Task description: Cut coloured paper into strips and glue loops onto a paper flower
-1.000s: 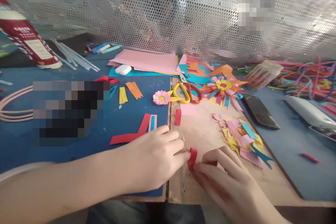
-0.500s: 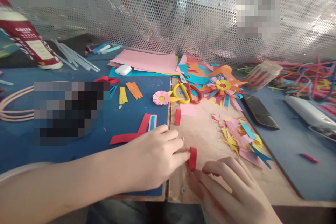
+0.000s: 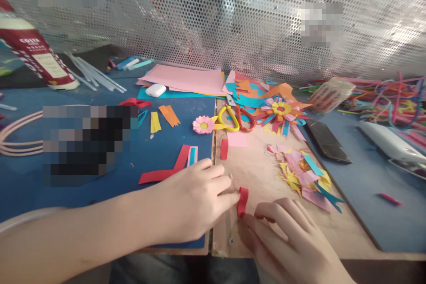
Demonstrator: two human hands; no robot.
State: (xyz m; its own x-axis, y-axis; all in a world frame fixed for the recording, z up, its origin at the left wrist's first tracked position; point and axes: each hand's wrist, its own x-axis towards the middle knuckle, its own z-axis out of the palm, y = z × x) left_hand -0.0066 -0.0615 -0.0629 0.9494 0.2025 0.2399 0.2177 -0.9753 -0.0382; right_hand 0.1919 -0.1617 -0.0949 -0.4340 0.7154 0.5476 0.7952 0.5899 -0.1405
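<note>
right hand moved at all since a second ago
Yes. The right hand has drawn back toward the person, away from the pile of paper scraps, fingertips still by the red paper strip.

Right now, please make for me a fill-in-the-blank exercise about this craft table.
The small folded paper strip pinched by the left hand, with the right hand at its lower end, is ____.
The small paper flower beside the yellow-and-red-handled scissors has ____ petals.
The heap of cut paper scraps lies to the ____ of both hands.
Missing words: red; pink; right.
</note>
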